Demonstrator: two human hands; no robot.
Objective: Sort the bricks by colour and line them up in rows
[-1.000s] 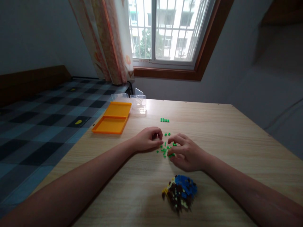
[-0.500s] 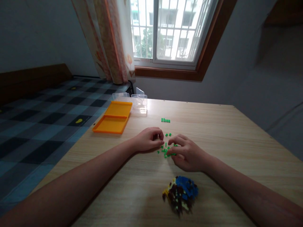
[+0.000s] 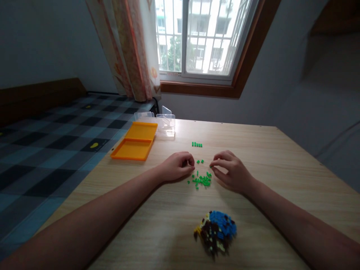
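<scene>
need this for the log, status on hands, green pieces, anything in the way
Left hand curled, contents unclear. Right hand seemingly pinching a small green piece. Loose green pieces scattered between hands. Blue-and-brown pile nearer viewer, not in the way.

Green bricks (image 3: 205, 181) look plastic. From there: wood worktop (image 3: 270, 157), kinda shiny at 12 o'clock, glossy plastic boxes (image 3: 165, 130) at 11, matt cloth bedsheet (image 3: 56, 146) at 9.

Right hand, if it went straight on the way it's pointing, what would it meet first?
Likely a green brick, one of two between the right hand and left hand; depth is unclear, so it might pass above them.
</scene>
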